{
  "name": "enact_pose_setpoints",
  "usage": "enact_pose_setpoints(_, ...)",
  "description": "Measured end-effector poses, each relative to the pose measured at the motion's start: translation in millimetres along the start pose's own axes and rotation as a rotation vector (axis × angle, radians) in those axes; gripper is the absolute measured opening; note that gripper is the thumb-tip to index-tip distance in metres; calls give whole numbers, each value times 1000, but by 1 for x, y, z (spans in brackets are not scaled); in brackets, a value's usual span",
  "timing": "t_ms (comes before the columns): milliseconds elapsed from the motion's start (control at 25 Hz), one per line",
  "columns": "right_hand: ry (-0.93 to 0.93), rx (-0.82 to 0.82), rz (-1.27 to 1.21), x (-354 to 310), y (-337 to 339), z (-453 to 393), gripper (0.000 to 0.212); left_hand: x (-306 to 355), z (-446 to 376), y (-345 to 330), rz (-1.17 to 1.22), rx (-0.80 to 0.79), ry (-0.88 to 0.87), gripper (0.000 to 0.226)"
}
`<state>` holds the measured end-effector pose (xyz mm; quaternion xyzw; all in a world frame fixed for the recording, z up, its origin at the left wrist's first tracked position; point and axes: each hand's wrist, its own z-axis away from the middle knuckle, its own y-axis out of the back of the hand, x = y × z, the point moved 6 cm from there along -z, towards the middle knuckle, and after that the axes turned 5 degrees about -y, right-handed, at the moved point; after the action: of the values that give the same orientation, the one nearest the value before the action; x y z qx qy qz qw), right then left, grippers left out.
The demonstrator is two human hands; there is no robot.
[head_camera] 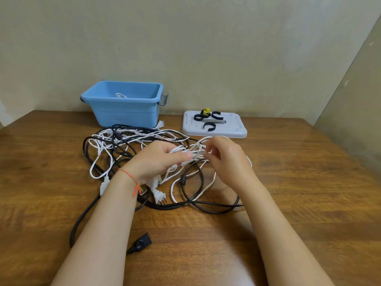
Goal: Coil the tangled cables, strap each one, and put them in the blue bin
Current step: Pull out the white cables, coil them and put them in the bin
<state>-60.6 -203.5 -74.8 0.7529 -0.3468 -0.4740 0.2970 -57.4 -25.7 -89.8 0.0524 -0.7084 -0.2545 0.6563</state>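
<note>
A tangle of white and black cables [127,141] lies on the wooden table [299,182] in front of the blue bin [123,112]. My left hand [158,159] grips a bunch of white cable loops [181,150] above the tangle. My right hand [224,155] pinches white strands of the same bunch just to its right. A white plug [159,196] hangs below my left hand. One white cable [120,95] shows inside the bin. Black straps [209,127] lie on a white lid [237,131] at the back right.
A black cable end with a socket [141,243] lies near the front between my forearms. A yellow strap roll [206,111] sits on the white lid. The wall stands close behind the bin, and a panel closes the right side.
</note>
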Motion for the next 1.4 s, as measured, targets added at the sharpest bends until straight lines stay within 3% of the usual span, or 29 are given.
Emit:
enact_pose_setpoints(80, -21, 53, -32, 1, 4, 0, 5, 7, 2, 1, 286, -38, -42, 45)
enact_pose_setpoints(160, -65, 34, -87, 2, 3, 1, 5, 7, -1, 12, 770, 95, -50, 46)
enact_pose_setpoints(280, -84, -149, -46, -2, -7, 6, 5, -1, -3, 22, 1423, 268, -69, 34)
enact_pose_setpoints(440, -46, -379, -4, -10, -25, 12, 19, -3, 0, 26, 1629, 349, -116, 41)
enact_pose_setpoints(640, -82, -400, -33, -18, -36, 14, 32, 3, -1, 13, 1324, 189, 2, 43)
enact_pose_setpoints(760, -103, -327, -76, -18, -29, 11, 14, 5, -2, 10, 1068, 207, -18, 37)
enact_pose_setpoints(840, -131, -268, -61, -16, -24, 10, 14, 10, 4, 18, 519, 286, -110, 24)
enact_pose_setpoints(920, -140, -249, 31, -14, -26, 9, 18, 16, 4, 11, -96, 200, -119, 12)
enact_pose_setpoints(1000, -118, -228, 17, -12, -29, 7, 18, 7, -2, -7, -456, 40, -67, 15)
enact_pose_setpoints(1040, -100, -191, -68, -10, -29, 6, 15, 4, -5, -11, -545, 43, -50, 15)
enact_pose_setpoints(1120, -63, -52, -252, -8, -20, 4, 9, 1, -9, -7, -538, 141, -46, 11)
enact_pose_setpoints(1240, -61, 355, -409, 0, 17, 5, 10, -2, -10, 14, -382, 346, -32, 11)
enact_pose_setpoints(1320, -157, 644, -564, 21, 47, 10, 12, -8, -7, 32, -445, 515, 32, 22)
enact_pose_setpoints(1400, -286, 811, -633, 45, 67, 14, 13, -14, -4, 43, -472, 649, 96, 31)
